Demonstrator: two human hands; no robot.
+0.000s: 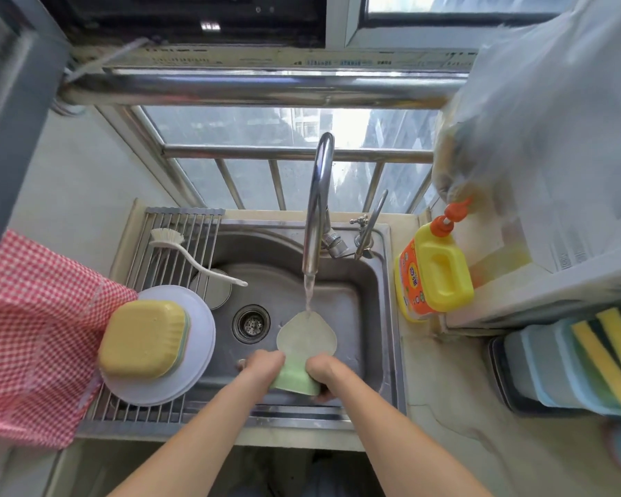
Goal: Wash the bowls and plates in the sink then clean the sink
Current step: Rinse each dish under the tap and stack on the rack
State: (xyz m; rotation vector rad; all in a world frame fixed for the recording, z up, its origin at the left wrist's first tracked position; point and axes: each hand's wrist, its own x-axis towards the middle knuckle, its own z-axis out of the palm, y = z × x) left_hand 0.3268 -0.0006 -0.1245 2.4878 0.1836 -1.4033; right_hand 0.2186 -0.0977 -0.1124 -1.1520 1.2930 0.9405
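The sink (370, 281) is brushed stainless steel, dull grey with a wet sheen, and its tap (318, 206) is polished metal, bright and mirror-like. The green bowl (296, 380) looks like smooth matt plastic, as does the yellow bowl (142, 338), which lies upside down on a glossy white plate (198, 317). The drying rack (180, 231) is made of shiny metal rods. The checked cloth (29, 324) is woven fabric, soft and matt. The detergent bottle (432, 270) is glossy yellow plastic. The table (452, 407) looks like pale polished stone with faint veins.
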